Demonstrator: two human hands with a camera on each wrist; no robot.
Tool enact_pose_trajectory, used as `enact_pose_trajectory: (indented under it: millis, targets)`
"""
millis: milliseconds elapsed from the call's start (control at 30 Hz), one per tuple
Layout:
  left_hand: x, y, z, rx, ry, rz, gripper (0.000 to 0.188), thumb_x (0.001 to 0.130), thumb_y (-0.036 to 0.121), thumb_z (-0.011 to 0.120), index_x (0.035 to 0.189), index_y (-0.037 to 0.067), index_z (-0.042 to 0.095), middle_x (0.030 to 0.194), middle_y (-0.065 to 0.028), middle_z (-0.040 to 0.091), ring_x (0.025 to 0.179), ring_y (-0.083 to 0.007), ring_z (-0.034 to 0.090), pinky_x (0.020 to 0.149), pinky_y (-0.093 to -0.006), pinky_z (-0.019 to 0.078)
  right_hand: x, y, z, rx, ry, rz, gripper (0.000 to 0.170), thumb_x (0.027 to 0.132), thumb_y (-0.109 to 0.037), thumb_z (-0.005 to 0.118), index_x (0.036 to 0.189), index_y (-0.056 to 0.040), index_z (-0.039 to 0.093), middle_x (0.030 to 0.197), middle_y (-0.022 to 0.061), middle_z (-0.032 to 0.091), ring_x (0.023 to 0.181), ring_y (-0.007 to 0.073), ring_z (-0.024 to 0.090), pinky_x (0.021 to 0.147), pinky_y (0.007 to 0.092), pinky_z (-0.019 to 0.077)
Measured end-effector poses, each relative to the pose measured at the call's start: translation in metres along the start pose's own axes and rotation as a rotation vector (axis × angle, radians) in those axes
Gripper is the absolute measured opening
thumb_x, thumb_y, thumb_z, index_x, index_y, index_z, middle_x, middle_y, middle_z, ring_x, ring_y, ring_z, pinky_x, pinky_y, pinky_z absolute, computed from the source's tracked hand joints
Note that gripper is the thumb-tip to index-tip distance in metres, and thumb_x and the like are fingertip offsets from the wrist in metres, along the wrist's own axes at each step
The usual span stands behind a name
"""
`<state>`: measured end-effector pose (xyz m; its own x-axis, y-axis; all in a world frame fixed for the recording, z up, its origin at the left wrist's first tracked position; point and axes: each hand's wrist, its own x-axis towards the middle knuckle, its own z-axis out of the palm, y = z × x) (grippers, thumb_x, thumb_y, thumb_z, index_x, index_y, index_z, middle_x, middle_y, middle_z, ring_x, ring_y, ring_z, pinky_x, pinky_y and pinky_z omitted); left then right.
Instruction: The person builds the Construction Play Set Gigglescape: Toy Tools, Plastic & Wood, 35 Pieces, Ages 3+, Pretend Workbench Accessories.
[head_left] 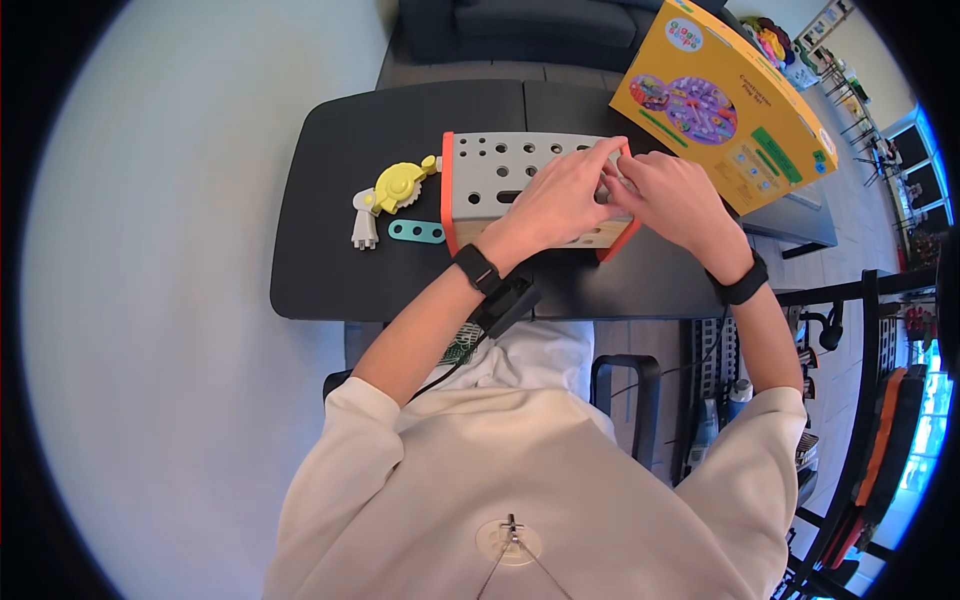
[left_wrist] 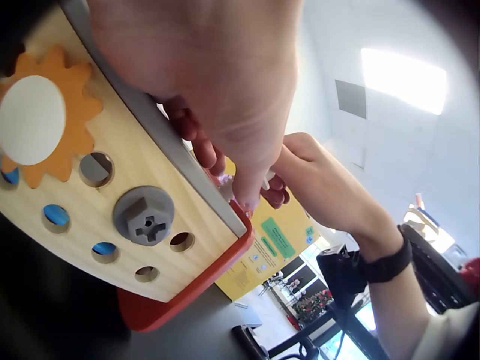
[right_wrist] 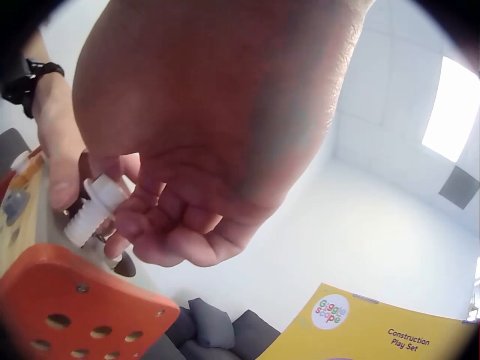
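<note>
A toy workbench [head_left: 480, 178] with a grey perforated top, wooden sides and red-orange end panels [right_wrist: 75, 300] stands on the table. Over its right end, my right hand [head_left: 682, 200] pinches a white toy bolt [right_wrist: 86, 223] between thumb and fingers. The threaded shank points down toward the grey top. My left hand [head_left: 565, 198] is over the top beside it, fingertips close to the bolt; I cannot tell whether they grip anything. On the wooden side, the left wrist view shows a grey hex bolt [left_wrist: 146, 216] and an orange gear [left_wrist: 82, 97] with a white centre.
Left of the workbench lie a yellow toy circular saw [head_left: 398, 186], a whitish pronged piece [head_left: 364, 222] and a teal strip with holes [head_left: 416, 232]. A large yellow box [head_left: 720, 110] stands at the back right of the black table [head_left: 330, 280]. A sofa [head_left: 540, 28] is beyond.
</note>
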<state>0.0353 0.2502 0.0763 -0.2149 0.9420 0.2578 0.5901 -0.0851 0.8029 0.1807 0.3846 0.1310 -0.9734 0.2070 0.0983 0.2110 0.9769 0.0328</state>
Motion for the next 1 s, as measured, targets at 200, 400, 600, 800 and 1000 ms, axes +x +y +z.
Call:
enact_pose_trajectory:
  millis: [200,400,600,800,1000]
  targets:
    - [0.001,-0.019,0.009,-0.005,0.044,0.096,0.074,0.091,0.004,0.072,0.158,0.008,0.041,0.122,-0.0151,0.071,0.111,-0.0314,0.07,0.097,-0.0442,0.0548,-0.004,-0.004,-0.015,-0.048,0.04,-0.015,0.029,0.103,-0.035,0.062,0.098,-0.0069,0.069,0.081,0.0127,0.071,0.076,0.0351,0.072,0.066,0.0446,0.056]
    - [-0.003,-0.004,0.0,-0.089,-0.016,0.025,0.076,0.091,0.004,0.072,0.16,0.008,0.04,0.114,-0.0147,0.07,0.106,-0.0326,0.068,0.097,-0.0442,0.0538,-0.007,-0.004,-0.017,0.119,0.07,-0.133,0.033,0.107,-0.039,0.059,0.106,-0.0078,0.07,0.083,0.0138,0.071,0.077,0.0348,0.072,0.065,0.0439,0.0558]
    - [0.0,-0.009,0.009,0.104,0.039,0.017,0.08,0.089,0.013,0.079,0.159,0.008,0.041,0.114,-0.0118,0.07,0.105,-0.0296,0.068,0.097,-0.0439,0.0538,0.016,-0.017,-0.036,-0.22,-0.519,0.161,0.031,0.104,-0.035,0.062,0.111,-0.0042,0.063,0.099,0.019,0.072,0.085,0.0387,0.07,0.07,0.0496,0.0529]
    - [0.0,-0.017,0.008,-0.005,0.03,0.036,0.084,0.088,0.018,0.084,0.159,0.009,0.04,0.117,-0.0109,0.07,0.106,-0.0277,0.068,0.097,-0.0432,0.0546,-0.011,0.0,-0.023,0.169,0.068,-0.201,0.023,0.104,-0.027,0.06,0.116,-0.0067,0.062,0.089,0.0152,0.073,0.081,0.0373,0.072,0.07,0.0466,0.0566]
    - [-0.003,-0.002,0.002,-0.012,0.02,0.024,0.085,0.09,0.018,0.083,0.161,0.008,0.037,0.123,-0.0122,0.071,0.105,-0.0285,0.07,0.099,-0.0442,0.0545,-0.001,0.002,-0.012,-0.033,-0.113,-0.07,0.022,0.104,-0.028,0.061,0.119,-0.0112,0.061,0.086,0.0142,0.072,0.082,0.0362,0.073,0.068,0.0457,0.0566]
